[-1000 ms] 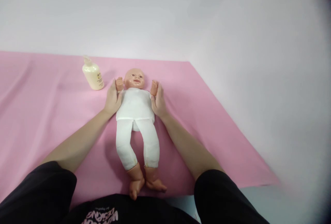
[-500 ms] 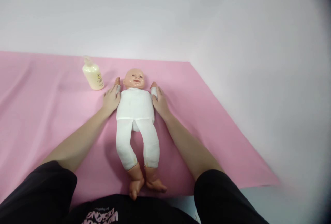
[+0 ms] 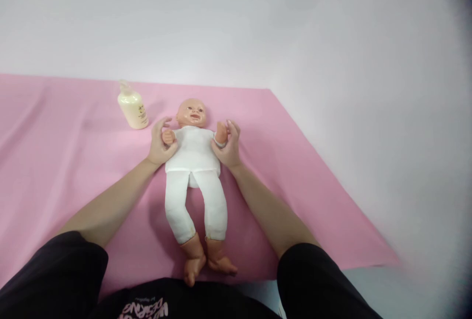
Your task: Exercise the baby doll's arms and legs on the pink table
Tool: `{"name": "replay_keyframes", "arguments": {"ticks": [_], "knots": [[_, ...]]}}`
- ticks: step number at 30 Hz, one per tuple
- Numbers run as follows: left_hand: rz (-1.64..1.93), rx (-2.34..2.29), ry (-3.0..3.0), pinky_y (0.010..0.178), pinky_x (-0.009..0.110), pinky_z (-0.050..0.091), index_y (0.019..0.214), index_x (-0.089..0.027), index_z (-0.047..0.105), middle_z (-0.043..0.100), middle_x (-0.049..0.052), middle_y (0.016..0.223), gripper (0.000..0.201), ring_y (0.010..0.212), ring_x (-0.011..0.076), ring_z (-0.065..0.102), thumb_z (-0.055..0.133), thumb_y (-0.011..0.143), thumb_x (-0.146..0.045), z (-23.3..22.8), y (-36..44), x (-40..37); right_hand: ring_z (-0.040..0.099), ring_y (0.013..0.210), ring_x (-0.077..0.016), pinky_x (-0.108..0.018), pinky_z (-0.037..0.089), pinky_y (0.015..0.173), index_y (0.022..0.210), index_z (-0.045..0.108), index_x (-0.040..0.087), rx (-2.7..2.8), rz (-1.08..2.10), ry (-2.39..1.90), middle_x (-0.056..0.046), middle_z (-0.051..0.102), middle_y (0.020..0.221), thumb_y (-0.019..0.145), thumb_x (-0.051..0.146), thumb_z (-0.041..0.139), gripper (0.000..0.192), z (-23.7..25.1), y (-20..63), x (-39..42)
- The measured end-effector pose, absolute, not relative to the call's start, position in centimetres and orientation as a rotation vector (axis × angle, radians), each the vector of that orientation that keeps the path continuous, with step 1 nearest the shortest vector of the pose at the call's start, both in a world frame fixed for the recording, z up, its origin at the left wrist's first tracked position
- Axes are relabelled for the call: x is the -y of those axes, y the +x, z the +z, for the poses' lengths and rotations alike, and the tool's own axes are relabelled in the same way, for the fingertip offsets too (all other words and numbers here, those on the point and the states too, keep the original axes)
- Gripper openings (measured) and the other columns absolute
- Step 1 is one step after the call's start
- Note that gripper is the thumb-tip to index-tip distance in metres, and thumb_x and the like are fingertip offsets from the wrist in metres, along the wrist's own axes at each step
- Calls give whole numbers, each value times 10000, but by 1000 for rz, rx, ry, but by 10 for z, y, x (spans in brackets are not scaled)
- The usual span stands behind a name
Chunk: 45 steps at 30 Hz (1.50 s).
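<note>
baby doll (image 3: 192, 161), white suit, face up

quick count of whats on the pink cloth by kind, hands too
Plastic baby doll in a white cloth suit: 1
Cream pump bottle of lotion: 1
Bare hands gripping the doll's arms: 2, left hand and right hand
Total on the pink cloth sheet: 4

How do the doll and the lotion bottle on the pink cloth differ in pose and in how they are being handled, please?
The doll lies flat on its back; the lotion bottle stands upright. The left hand and right hand grip the doll's arms; the bottle stands untouched, apart. The doll is far larger. Both rest on the pink cloth.
</note>
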State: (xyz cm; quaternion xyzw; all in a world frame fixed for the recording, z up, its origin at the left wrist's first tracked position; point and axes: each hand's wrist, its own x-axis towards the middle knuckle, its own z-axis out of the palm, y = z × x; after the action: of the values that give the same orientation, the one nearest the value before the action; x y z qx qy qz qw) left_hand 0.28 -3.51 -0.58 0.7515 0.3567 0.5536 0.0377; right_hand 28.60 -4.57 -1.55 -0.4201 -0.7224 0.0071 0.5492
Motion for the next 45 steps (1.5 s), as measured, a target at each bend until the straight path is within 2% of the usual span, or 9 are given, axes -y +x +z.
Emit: {"name": "replay_keyframes", "arguments": {"ticks": [4, 8, 13, 19, 26, 31, 38, 41, 45], "knots": [[1529, -1065, 2404, 1121, 576, 466, 1603, -266, 274, 582, 157, 1407, 770, 1283, 346, 595, 569, 950, -548, -6, 3, 37, 477, 1450, -346, -609, 441, 1202, 1614, 179, 291, 1830, 28, -948, -177, 405, 1581, 950, 433, 593, 795, -17, 285, 47], [1443, -1292, 2350, 1236, 601, 328, 1666, -186, 114, 407, 228, 1628, 795, 1502, 376, 421, 436, 1029, -538, -10, 2, 28, 261, 1602, -350, -645, 302, 1283, 1656, 110, 250, 1853, 28, -1069, -172, 259, 1693, 1026, 438, 438, 735, -15, 285, 44], [1323, -1474, 2217, 1300, 619, 189, 1667, -205, 217, 258, 178, 1734, 709, 1623, 361, 213, 365, 1051, -523, -14, -1, 17, 74, 1662, -292, -646, 254, 1302, 1677, 68, 291, 1836, 114, -1248, -83, 104, 1766, 1067, 387, 291, 657, -17, 288, 38], [1178, -1582, 2092, 1306, 601, 238, 1575, -235, 442, 433, 123, 1662, 615, 1570, 351, 358, 411, 1037, -528, -17, -6, 15, 337, 1571, -304, -595, 297, 1299, 1554, 428, 232, 1789, 306, -1322, -155, 364, 1663, 1038, 457, 401, 563, -29, 296, 27], [1336, -1506, 2003, 1193, 628, 414, 1497, -198, 491, 579, 198, 1492, 641, 1408, 394, 542, 565, 973, -559, -17, -6, 14, 514, 1427, -282, -572, 400, 1240, 1412, 535, 238, 1724, 236, -1235, -163, 542, 1482, 1023, 444, 456, 448, -29, 294, 28], [1619, -1266, 2120, 1153, 546, 469, 1538, -205, 366, 520, 204, 1503, 750, 1350, 331, 570, 626, 935, -569, -6, 0, 27, 461, 1481, -278, -562, 417, 1244, 1532, 363, 258, 1682, 23, -1076, -167, 477, 1518, 1018, 421, 472, 550, -12, 289, 42], [1392, -1047, 2394, 1053, 523, 546, 1353, -228, 549, 694, 115, 1200, 638, 1121, 309, 684, 690, 853, -597, 6, 6, 47, 486, 1455, -324, -589, 451, 1213, 1603, 236, 273, 1835, 65, -942, -167, 465, 1544, 955, 477, 540, 744, -14, 285, 53], [1446, -1122, 2321, 1122, 549, 501, 1467, -196, 462, 647, 166, 1349, 663, 1258, 332, 641, 588, 944, -583, 1, 6, 42, 414, 1518, -324, -599, 379, 1264, 1619, 176, 250, 1842, 114, -917, -175, 419, 1594, 997, 441, 466, 713, -16, 285, 51], [1496, -1255, 2251, 1257, 594, 331, 1624, -163, 251, 441, 238, 1610, 719, 1518, 369, 422, 423, 1044, -553, -6, 4, 32, 264, 1611, -296, -608, 275, 1314, 1651, 42, 224, 1786, 145, -1018, -175, 262, 1701, 1064, 407, 310, 671, -13, 283, 45]]}}
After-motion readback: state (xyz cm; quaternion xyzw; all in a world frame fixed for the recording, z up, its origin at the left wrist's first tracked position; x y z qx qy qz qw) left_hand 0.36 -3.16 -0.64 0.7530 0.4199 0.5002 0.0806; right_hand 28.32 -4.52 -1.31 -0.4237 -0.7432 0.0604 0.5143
